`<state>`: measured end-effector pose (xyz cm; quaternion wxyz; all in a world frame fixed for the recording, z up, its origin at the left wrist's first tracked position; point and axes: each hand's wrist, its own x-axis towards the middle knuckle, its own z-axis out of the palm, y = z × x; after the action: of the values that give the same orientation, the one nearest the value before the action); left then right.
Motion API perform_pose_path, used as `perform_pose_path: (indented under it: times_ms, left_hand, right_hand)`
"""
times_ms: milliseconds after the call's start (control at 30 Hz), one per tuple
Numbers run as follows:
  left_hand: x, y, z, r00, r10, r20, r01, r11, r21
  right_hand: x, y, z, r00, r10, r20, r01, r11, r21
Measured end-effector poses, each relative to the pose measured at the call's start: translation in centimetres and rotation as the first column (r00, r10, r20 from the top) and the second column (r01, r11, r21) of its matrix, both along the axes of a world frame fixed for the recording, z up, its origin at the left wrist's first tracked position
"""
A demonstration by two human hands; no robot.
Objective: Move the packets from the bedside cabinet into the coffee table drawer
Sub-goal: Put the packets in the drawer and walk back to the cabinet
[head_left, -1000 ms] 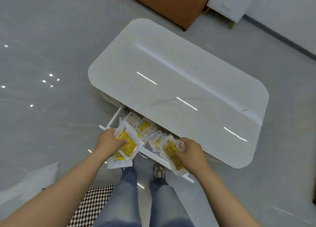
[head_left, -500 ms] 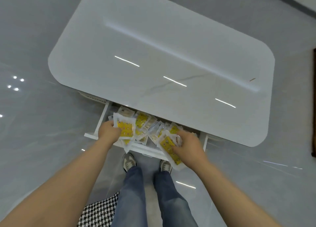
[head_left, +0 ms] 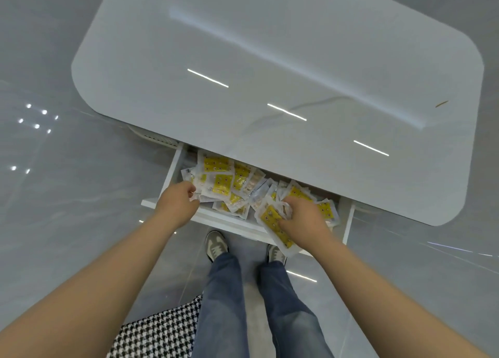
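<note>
The white coffee table (head_left: 270, 60) has its drawer (head_left: 224, 220) pulled out toward me. Several clear packets with yellow inserts (head_left: 220, 183) lie piled inside it. My left hand (head_left: 176, 205) is at the drawer's left front corner, its curled fingertips pinching the edge of a packet that rests on the pile. My right hand (head_left: 305, 220) is over the right part of the drawer and grips a yellow packet (head_left: 275, 226), which hangs out over the drawer's front edge. The table top hides the back of the drawer.
My legs in blue jeans (head_left: 229, 303) and grey shoes (head_left: 216, 247) stand right below the drawer front. A black-and-white houndstooth fabric (head_left: 156, 333) lies at the lower left. Glossy grey floor surrounds the table. A small brown sliver (head_left: 441, 104) lies on the table top.
My left hand has lowered its packets onto the pile in the left of the drawer. My right hand has moved its packet further over the drawer. The view has come closer.
</note>
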<state>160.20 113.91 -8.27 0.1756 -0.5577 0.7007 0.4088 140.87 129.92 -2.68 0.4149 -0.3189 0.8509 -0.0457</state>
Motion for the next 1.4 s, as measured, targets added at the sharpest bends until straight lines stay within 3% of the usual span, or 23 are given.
perform_pose_path:
  times_ms: [100,267,467,800,1133,1400]
  left_hand:
    - [1.1,0.1,0.7,0.984,-0.17,0.058,0.173,0.984,-0.04]
    - [2.4,0.5,1.4,0.947,-0.304,0.108,0.312,0.948,-0.065]
    - [2.5,0.7,2.3,0.931,-0.346,0.113,0.355,0.932,-0.069]
    - [-0.1,1.2,7.8,0.897,-0.429,0.102,0.439,0.892,-0.111]
    - [-3.5,3.0,19.9,0.851,-0.524,0.021,0.519,0.836,-0.179]
    - [-8.7,7.5,31.1,0.679,-0.734,0.019,0.698,0.637,-0.328]
  right_hand:
    - [0.1,-1.2,-1.2,0.999,0.04,-0.015,-0.039,0.999,0.029]
    - [0.4,-3.6,-3.7,0.993,0.115,-0.004,-0.114,0.991,0.068]
    - [0.5,-4.7,-5.0,0.959,0.239,-0.149,-0.222,0.967,0.124]
    - [-0.3,-2.8,0.7,0.89,0.411,-0.195,-0.395,0.911,0.118]
    - [-1.6,1.9,14.1,0.956,0.232,-0.179,-0.242,0.97,-0.034]
    - [-3.9,9.1,26.5,0.949,0.032,-0.313,-0.088,0.983,-0.164]
